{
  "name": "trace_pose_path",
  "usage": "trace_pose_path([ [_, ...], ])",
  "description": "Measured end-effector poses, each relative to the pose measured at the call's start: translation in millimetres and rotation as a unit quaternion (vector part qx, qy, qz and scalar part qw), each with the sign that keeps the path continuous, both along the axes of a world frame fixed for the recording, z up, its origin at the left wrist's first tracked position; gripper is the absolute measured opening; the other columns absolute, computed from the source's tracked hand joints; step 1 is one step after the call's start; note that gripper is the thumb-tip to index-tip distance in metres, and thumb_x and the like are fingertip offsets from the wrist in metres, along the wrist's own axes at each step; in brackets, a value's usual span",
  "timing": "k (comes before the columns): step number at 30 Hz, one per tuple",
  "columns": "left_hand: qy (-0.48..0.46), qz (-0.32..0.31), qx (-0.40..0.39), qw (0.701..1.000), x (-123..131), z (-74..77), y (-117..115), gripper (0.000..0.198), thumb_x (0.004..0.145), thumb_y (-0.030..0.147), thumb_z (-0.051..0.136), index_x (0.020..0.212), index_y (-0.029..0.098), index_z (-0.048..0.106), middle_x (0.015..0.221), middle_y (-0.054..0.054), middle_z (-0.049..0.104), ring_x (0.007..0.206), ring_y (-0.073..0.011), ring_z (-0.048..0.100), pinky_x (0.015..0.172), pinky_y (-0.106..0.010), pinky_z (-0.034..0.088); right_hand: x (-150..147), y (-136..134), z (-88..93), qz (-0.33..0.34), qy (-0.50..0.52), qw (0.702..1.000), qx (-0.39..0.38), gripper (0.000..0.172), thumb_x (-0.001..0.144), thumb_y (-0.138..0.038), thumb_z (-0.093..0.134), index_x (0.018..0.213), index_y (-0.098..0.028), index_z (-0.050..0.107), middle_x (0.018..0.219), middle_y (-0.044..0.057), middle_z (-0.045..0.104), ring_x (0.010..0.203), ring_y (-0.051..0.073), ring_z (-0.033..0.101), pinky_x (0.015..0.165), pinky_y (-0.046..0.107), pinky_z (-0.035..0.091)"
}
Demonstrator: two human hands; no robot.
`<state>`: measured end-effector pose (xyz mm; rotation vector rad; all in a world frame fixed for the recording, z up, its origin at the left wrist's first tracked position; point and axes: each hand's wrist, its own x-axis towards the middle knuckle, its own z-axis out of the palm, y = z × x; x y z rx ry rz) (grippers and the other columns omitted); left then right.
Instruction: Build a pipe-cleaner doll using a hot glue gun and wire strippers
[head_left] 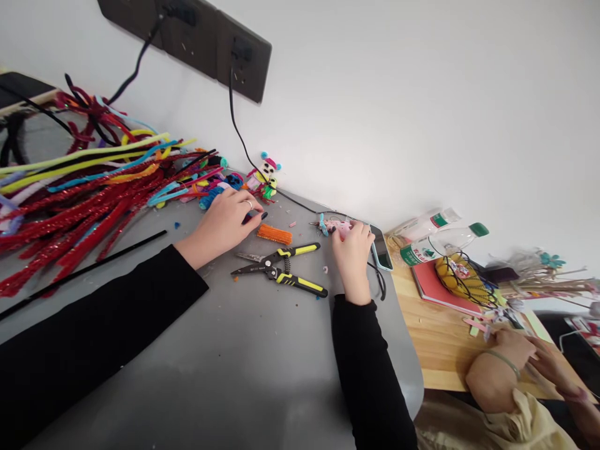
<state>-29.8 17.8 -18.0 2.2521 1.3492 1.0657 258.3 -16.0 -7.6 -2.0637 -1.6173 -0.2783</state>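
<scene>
Long black sleeves (112, 319) reach over a smooth grey desk (262, 381). The left hand (224, 220) is beside a blue fuzzy bundle (209, 200), its fingers loosely curved; whether they pinch anything, I cannot tell. The right hand (354, 252) bends its fingers over a small pink fuzzy piece with a blue end (341, 226), near the wall and just beside a pale-cased phone (382, 249); grip or mere touch is hidden. A multicoloured fuzzy figure with blue ears (270, 167) looks finished to me, and the pink piece seems partly shaped. Left unshaped, I judge, are an orange fuzzy bundle (274, 234) and a heap of long red, yellow and blue fuzzy stems (107, 203). Black-and-yellow metal pliers (270, 269) lie open, in neither hand.
</scene>
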Motion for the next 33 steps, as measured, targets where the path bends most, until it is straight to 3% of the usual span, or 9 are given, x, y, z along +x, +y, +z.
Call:
trace_pose_path([
  [5,0.002,-0.085,-0.078,0.993,4,0.0,-1,0.042,0.085,0.052,0.065,0.112,0.023,0.077,0.116,-0.013,0.076,0.114,-0.0375,0.062,0.1,-0.049,0.048,12,-3,-8.3,-0.023,-0.048,0.994,-0.1,0.035,0.087,-0.037,0.07,0.106,-0.009,0.063,0.113,0.026,0.065,0.106,0.04,0.057,0.097,0.053,0.044],
  [10,0.032,-0.134,-0.071,0.988,3,-2.3,3,0.032,0.083,0.044,0.064,0.104,0.024,0.078,0.106,-0.012,0.076,0.106,-0.0354,0.065,0.098,-0.047,0.048,16,-1,-11.2,-0.031,-0.064,0.991,-0.111,0.028,0.09,-0.035,0.064,0.102,-0.009,0.064,0.11,0.027,0.066,0.106,0.04,0.059,0.096,0.053,0.043],
  [15,-0.008,-0.127,-0.084,0.988,1,6.1,-2,0.032,0.085,0.04,0.06,0.105,0.023,0.079,0.103,-0.009,0.073,0.09,-0.0279,0.068,0.082,-0.038,0.052,15,0,-7.6,-0.056,-0.071,0.99,-0.108,0.027,0.09,-0.035,0.063,0.1,-0.009,0.063,0.106,0.026,0.068,0.104,0.04,0.06,0.095,0.051,0.043],
  [20,-0.116,-0.095,-0.076,0.986,4,13.9,-9,0.036,0.084,0.041,0.066,0.113,0.022,0.077,0.116,-0.009,0.073,0.1,-0.0274,0.069,0.086,-0.037,0.057,8,-3,3.3,-0.068,0.011,0.997,-0.043,0.027,0.082,-0.03,0.066,0.104,-0.015,0.061,0.11,0.018,0.065,0.098,0.032,0.062,0.086,0.042,0.047],
  [25,-0.258,-0.074,-0.16,0.95,4,15.4,-9,0.042,0.076,0.039,0.081,0.113,0.022,0.076,0.122,-0.01,0.074,0.104,-0.0272,0.072,0.091,-0.039,0.062,4,-3,10.0,-0.056,0.081,0.994,0.039,0.022,0.08,-0.029,0.064,0.099,-0.019,0.059,0.109,0.016,0.066,0.095,0.029,0.064,0.082,0.038,0.05],
  [29,-0.303,-0.07,-0.208,0.927,3,17.8,-8,0.047,0.07,0.035,0.087,0.113,0.022,0.075,0.116,-0.011,0.078,0.104,-0.0296,0.073,0.075,-0.036,0.065,5,-3,12.5,-0.025,0.107,0.992,0.066,0.021,0.081,-0.034,0.065,0.096,-0.022,0.056,0.097,0.012,0.072,0.09,0.028,0.066,0.079,0.037,0.051],
  [33,-0.295,-0.07,-0.191,0.934,3,19.3,-7,0.04,0.069,0.032,0.085,0.107,0.022,0.075,0.114,-0.011,0.078,0.105,-0.03,0.073,0.084,-0.039,0.065,-1,-4,14.8,0.012,0.134,0.986,0.096,0.027,0.081,-0.036,0.067,0.101,-0.02,0.057,0.099,0.012,0.074,0.088,0.026,0.067,0.08,0.038,0.052],
])
